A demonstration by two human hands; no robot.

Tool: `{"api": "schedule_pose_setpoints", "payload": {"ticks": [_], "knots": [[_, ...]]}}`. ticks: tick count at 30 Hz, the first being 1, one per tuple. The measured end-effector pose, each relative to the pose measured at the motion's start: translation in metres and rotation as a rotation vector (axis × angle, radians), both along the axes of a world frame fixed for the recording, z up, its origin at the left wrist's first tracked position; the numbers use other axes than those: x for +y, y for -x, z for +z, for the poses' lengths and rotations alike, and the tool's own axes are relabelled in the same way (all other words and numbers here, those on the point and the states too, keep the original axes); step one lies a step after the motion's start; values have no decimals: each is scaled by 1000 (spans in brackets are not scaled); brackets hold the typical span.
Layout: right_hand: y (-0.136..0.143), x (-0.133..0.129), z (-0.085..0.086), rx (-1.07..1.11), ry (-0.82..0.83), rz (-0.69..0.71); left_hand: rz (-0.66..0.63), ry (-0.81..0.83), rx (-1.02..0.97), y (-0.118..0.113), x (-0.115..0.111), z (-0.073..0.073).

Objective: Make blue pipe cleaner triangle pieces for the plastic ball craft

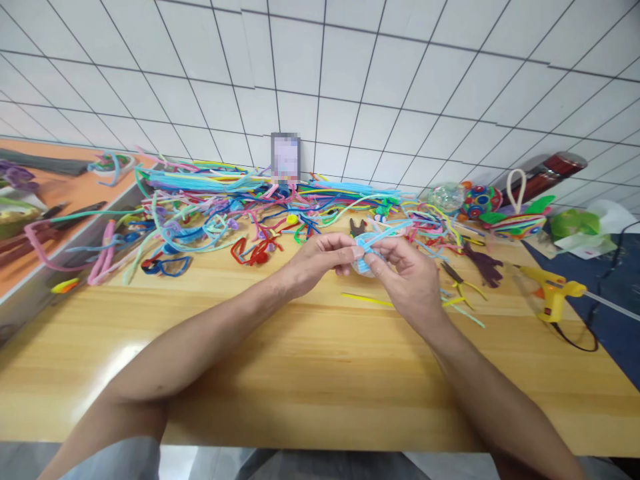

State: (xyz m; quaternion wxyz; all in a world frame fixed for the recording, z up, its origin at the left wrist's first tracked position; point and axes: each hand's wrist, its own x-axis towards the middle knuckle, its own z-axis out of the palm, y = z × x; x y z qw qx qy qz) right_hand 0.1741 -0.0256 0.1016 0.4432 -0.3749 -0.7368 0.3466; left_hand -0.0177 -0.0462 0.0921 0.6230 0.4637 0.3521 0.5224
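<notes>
A light blue pipe cleaner piece [367, 245], partly wound into a rounded shape with loose strands pointing up and right, is held above the wooden table [300, 373]. My left hand [333, 257] pinches its left side between thumb and fingers. From the right, my right hand [407, 270] grips it with the thumb close to the left thumb. Both hands partly cover the piece. Below them, a yellow pipe cleaner [365, 299] lies on the wood, its middle hidden behind the right hand.
Colourful pipe cleaners [200, 180] pile along the back. A phone [285, 159] stands at the tiled wall. On the right are yellow-handled pliers [465, 285], a brown glove-like item [483, 265], a yellow glue gun [553, 290] and a dark red cylinder [550, 175].
</notes>
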Motion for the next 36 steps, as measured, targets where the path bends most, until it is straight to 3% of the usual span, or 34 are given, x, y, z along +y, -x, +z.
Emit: {"api": "schedule_pose_setpoints", "payload": {"ticks": [7,11,15,21,29,33,36], "knots": [[3,-1,2,24,-28,1,44,4,-22,-2,0,-3],[2,1,5,85,107,57,77,-30,67,-1,-2,4],[2,4,5,134,204,3,69,-54,155,-2,-5,8],[7,6,-3,240,163,-62,61,-85,13,-13,-6,-1],[11,3,-15,358,113,-32,109,-43,-78,-18,-12,1],[10,4,-12,366,119,9,160,-85,15,-16,-11,-1],[2,8,-3,247,35,-21,275,-209,261,-13,-9,-1]]}}
